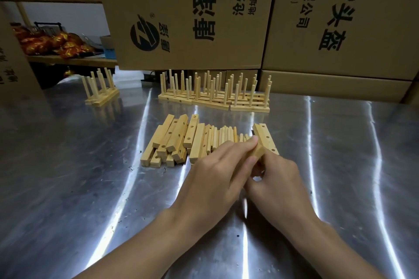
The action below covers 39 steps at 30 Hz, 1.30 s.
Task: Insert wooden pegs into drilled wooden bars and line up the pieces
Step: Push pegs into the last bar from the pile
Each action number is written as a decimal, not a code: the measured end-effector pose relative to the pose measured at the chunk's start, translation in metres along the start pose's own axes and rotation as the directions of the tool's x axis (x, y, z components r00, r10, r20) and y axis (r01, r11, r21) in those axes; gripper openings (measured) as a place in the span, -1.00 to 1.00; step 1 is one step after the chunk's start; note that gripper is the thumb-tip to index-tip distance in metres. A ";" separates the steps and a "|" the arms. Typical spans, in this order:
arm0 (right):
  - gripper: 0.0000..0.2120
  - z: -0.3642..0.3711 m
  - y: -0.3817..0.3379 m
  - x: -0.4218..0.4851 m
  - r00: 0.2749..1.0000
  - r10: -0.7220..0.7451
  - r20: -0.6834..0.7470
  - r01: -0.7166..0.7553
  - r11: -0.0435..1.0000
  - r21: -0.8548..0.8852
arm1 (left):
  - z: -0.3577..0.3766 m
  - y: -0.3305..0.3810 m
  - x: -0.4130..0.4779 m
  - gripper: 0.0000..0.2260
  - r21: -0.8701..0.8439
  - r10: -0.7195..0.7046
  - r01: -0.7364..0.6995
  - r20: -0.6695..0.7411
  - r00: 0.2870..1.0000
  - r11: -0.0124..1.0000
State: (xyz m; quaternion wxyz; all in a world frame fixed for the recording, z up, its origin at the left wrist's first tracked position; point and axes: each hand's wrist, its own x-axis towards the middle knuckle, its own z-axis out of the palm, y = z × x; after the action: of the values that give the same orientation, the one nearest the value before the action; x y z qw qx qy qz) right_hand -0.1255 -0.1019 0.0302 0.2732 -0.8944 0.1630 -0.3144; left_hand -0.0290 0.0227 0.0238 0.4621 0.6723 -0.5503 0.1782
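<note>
Holding a drilled bar [257, 152] for pegging, with both hands closed round it.
It is pinched between the curled fingers of the left hand [217, 176] and the right hand [280, 179], over the desk [68, 176]. A peg is probably to be taken next from the loose pegs [224, 136] just behind; pegged pieces [215, 97] are lined up farther back.

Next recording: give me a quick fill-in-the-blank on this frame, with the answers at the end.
The left hand and right hand together grip one wooden ___. The finished bars at the table's far side carry pegs standing ___. The loose pegs lie flat on the shiny ___ table.
Missing words: bar; upright; metal.
</note>
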 end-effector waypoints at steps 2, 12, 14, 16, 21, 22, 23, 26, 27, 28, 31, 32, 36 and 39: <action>-0.68 0.000 0.002 0.002 0.999 0.047 0.012 -0.047 0.999 0.022 | -0.001 -0.002 0.001 -0.65 0.044 0.054 -0.056 0.047 0.997 0.997; -0.72 -0.005 0.001 -0.002 0.993 -0.057 0.100 0.068 0.992 -0.110 | -0.027 0.008 0.039 -0.57 -0.290 -0.380 0.442 0.246 0.892 0.849; -0.78 -0.002 -0.004 -0.008 0.985 -0.134 0.109 0.146 0.983 -0.109 | -0.020 0.019 0.050 -0.51 -0.294 -0.367 0.477 0.357 0.859 0.828; -0.88 0.003 -0.013 -0.014 0.972 -0.200 0.123 0.212 0.973 -0.088 | -0.010 0.033 0.053 -0.47 -0.274 -0.338 0.487 0.448 0.828 0.829; -0.72 0.006 -0.018 -0.021 0.956 -0.232 0.179 0.246 0.968 -0.058 | -0.002 0.037 0.050 -0.36 -0.249 -0.363 0.558 0.544 0.757 0.792; -0.66 0.005 -0.017 -0.022 0.958 -0.227 0.176 0.235 0.972 -0.027 | -0.003 0.036 0.051 -0.34 -0.224 -0.372 0.572 0.567 0.735 0.789; -0.62 0.007 -0.018 -0.022 0.961 -0.213 0.175 0.220 0.975 -0.017 | -0.004 0.036 0.052 -0.32 -0.206 -0.374 0.582 0.591 0.714 0.786; -0.69 0.008 -0.022 -0.024 0.967 -0.188 0.172 0.181 0.982 0.055 | -0.006 0.039 0.056 -0.29 -0.184 -0.354 0.589 0.646 0.676 0.787; -0.74 0.008 -0.023 -0.024 0.970 -0.171 0.172 0.160 0.984 0.075 | -0.006 0.042 0.060 -0.29 -0.176 -0.349 0.588 0.659 0.666 0.790; -0.75 0.006 -0.024 -0.022 0.976 -0.157 0.150 0.144 0.985 0.097 | -0.005 0.045 0.066 -0.28 -0.171 -0.343 0.585 0.669 0.659 0.793; -0.71 -0.002 -0.020 -0.013 0.990 -0.142 0.023 0.135 0.973 0.187 | 0.003 0.051 0.085 -0.26 -0.119 -0.314 0.527 0.686 0.656 0.842; -0.69 -0.006 -0.018 -0.010 0.990 -0.140 0.013 0.135 0.971 0.197 | 0.007 0.052 0.091 -0.26 -0.073 -0.317 0.499 0.690 0.651 0.864; -0.69 -0.018 -0.021 -0.009 0.995 -0.099 0.020 0.086 0.936 0.341 | 0.012 0.059 0.101 -0.34 0.063 -0.397 0.475 0.650 0.648 0.878; -0.89 -0.016 -0.020 -0.008 0.998 -0.063 0.025 0.047 0.908 0.415 | 0.006 0.060 0.098 -0.51 0.022 -0.406 0.466 0.528 0.746 0.885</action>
State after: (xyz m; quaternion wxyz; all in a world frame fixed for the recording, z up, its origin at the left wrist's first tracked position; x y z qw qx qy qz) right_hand -0.1390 -0.0882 0.0489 0.4508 -0.8262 0.0621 -0.3322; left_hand -0.0520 -0.0370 0.1196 0.3619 0.7779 -0.4904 -0.1534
